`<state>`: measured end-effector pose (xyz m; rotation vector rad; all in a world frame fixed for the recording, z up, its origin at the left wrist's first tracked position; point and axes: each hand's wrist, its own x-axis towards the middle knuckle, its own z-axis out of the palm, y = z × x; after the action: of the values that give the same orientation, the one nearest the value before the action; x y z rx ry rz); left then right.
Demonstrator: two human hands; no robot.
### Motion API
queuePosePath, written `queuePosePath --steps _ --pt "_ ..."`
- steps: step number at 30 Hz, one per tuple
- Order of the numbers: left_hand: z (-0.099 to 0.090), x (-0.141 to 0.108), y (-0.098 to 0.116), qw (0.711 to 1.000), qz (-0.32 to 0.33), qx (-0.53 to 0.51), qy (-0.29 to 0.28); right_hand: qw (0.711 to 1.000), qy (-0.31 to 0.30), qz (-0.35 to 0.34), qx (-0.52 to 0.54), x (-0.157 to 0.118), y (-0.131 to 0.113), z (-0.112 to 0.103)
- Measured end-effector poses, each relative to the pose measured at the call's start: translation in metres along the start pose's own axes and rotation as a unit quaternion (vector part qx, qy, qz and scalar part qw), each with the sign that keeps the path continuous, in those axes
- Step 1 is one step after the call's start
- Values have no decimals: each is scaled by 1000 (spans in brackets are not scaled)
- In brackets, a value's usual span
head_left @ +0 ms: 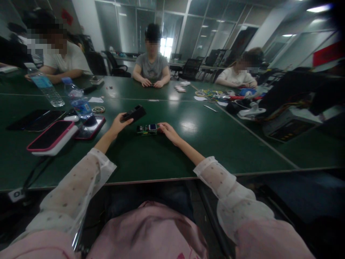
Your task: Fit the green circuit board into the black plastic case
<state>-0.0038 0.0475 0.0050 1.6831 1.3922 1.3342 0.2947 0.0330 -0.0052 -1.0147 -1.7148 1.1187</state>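
A black rectangular case [137,113] is tilted in my left hand [120,124], whose fingers and thumb grip its left end. Right of it and a little lower, my right hand [168,132] holds the right end of a green circuit board [147,130] between thumb and fingers. The board carries a small screen with a white frame and darker parts at its left end. It is on or just above the green table; I cannot tell which. Case and board are apart.
On the left of the green table [161,165] are two bottles [44,86] [78,99], a pink-edged phone [51,136], another phone [90,127] and a tape roll [98,109]. Wires [212,94] and a metal box [292,124] are at right. Several people sit opposite.
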Motion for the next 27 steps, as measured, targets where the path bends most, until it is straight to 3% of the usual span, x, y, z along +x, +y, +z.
queuePosePath --steps 4,8,20,27 --pt "3 -11 22 993 1 -58 -105 1000 1 -7 -3 1 3 0" --pt "8 -19 32 984 6 -68 -165 1000 -1 -9 -3 2 4 0" --pt "15 -20 30 979 5 -5 -202 1000 8 -12 1 6 10 0" --pt "20 -16 15 965 63 60 -248 1000 16 -9 -20 4 7 0"
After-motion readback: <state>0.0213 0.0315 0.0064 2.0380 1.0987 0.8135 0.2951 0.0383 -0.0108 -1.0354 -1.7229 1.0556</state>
